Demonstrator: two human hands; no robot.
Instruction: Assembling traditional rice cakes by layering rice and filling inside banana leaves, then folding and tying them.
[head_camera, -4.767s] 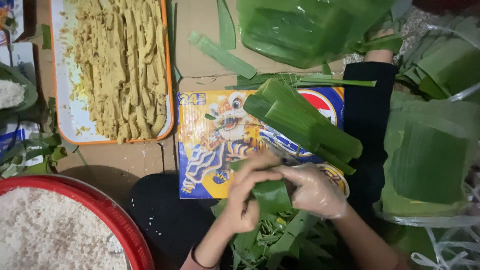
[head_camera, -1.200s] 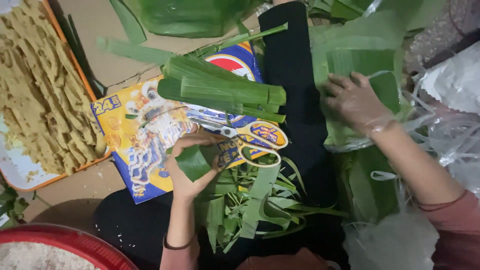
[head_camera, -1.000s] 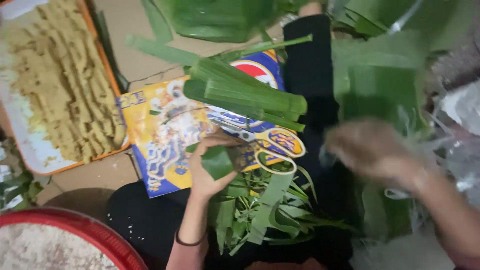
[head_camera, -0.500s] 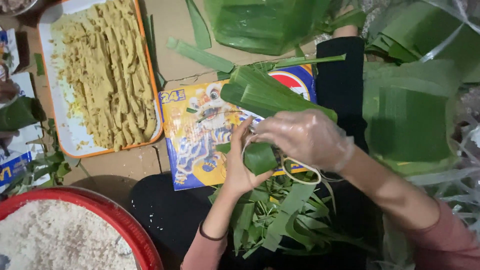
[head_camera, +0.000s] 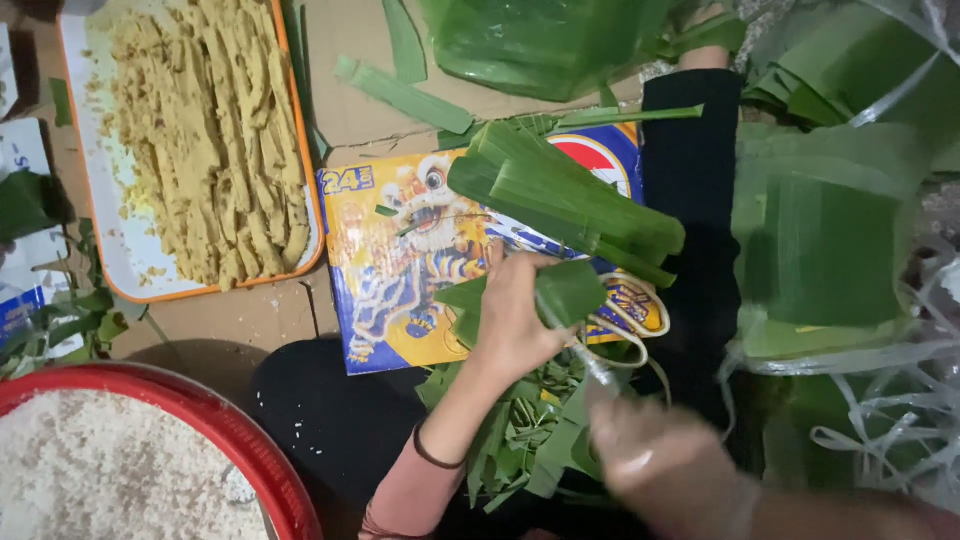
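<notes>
Nearest, bottom left: red basin filled with white rice. Bottom right: right hand, blurred, grip impossible to tell, with a pale strip running up from it to the leaf parcel. Left hand pressed around that folded green parcel, fingers closed on its near side, parcel jutting right of the grip. Below, leaf trimmings heaped on dark cloth. Under the hands, printed cardboard with scissors just right of the parcel. Beyond, bundle of leaf strips. Far left, orange-rimmed tray packed with yellow filling sticks. Right edge crowded with stacked leaves; little open room.
</notes>
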